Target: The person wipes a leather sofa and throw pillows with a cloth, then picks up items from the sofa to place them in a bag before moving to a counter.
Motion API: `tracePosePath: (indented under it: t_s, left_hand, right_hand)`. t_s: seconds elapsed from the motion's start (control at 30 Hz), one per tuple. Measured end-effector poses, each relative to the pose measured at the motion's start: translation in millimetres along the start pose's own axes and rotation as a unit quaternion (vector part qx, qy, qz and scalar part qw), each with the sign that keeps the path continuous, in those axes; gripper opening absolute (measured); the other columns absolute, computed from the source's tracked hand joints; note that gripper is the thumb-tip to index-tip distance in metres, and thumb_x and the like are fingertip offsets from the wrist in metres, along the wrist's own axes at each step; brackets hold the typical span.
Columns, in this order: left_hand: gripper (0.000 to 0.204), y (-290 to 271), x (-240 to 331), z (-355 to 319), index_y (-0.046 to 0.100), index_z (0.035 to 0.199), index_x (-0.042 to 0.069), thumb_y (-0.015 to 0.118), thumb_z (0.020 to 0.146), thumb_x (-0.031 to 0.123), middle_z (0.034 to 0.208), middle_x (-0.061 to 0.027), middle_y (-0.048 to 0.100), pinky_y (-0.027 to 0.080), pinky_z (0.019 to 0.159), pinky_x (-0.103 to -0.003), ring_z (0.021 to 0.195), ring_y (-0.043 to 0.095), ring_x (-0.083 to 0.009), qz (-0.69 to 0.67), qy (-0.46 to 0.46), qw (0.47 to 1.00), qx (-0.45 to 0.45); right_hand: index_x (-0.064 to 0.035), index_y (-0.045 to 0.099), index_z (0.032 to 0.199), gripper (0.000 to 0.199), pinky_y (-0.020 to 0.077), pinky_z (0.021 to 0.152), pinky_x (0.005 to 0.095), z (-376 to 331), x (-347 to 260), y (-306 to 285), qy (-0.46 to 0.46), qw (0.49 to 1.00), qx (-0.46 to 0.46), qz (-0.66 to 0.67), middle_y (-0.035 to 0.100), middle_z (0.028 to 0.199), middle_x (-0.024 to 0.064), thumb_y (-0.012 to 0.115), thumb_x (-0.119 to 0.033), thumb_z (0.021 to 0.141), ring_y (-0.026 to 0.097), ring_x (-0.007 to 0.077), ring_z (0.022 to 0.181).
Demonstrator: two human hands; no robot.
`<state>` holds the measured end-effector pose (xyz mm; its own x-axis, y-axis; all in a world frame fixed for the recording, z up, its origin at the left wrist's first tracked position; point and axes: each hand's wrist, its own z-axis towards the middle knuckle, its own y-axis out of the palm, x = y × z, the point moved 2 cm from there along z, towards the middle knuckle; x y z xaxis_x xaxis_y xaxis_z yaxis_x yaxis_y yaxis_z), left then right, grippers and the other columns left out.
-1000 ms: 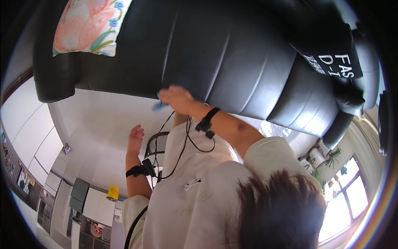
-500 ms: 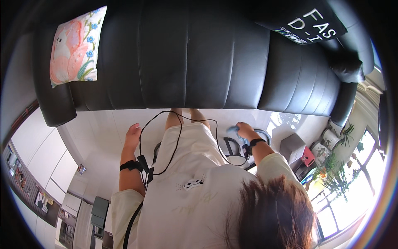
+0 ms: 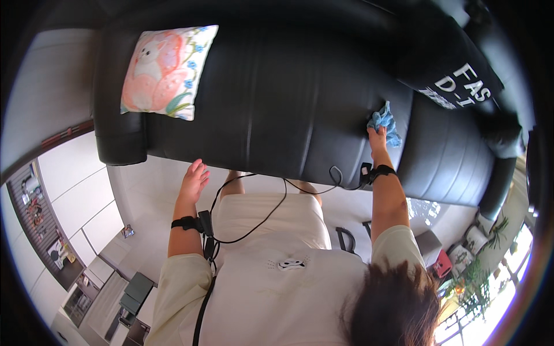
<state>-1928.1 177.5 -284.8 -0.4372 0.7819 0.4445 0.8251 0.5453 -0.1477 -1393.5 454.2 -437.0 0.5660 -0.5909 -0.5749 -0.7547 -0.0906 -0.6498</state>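
My right hand reaches over the seat of a black leather sofa and grips a crumpled blue cloth. The cloth lies against the seat, close to the seam between two cushions. My left hand hangs just off the sofa's front edge, fingers spread apart, holding nothing. Both wrists wear black straps with small devices. A thin black cable loops between them in front of my body.
A white cushion with a pink animal stands at the sofa's left end. A black cushion with white lettering leans at the right. Green plants stand by the window, a grey box-shaped stool nearer. White cabinets line the left.
My right hand has moved forward and right with the blue cloth, from above the floor onto the sofa seat. My left hand has come closer to the sofa edge. The view has shifted.
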Motion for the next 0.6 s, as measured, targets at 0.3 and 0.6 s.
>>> tracePosePath:
  t_s: [0.3, 0.6]
  left_hand:
    - [0.071, -150.8, 134.9, 129.3, 0.043, 0.123, 0.007, 0.069, 0.075, 0.053, 0.117, -0.0043, 0.046, 0.043, 0.089, -0.032, 0.101, 0.049, -0.0167, -0.295, 0.086, 0.941, 0.139]
    - [0.113, -217.1, 247.5, 180.1, 0.002, 0.145, 0.016, 0.075, 0.066, 0.053, 0.145, -0.0107, 0.022, 0.026, 0.098, -0.048, 0.130, 0.024, -0.0276, -0.111, 0.077, 0.977, 0.164]
  right_hand:
    - [-0.0111, 0.056, 0.112, 0.045, 0.0232, 0.107, 0.0509, -123.6, -165.5, 208.8, -0.322, 0.925, -0.026, -0.199, 0.030, 0.143, 0.0189, 0.061, -0.026, 0.069, 0.025, 0.0484, 0.127]
    - [-0.0071, 0.057, 0.107, 0.042, 0.0286, 0.107, 0.0430, -288.8, -281.9, 358.2, -0.436, 0.768, -0.271, -0.383, 0.031, 0.141, 0.0108, 0.067, -0.020, 0.068, 0.025, 0.0358, 0.132]
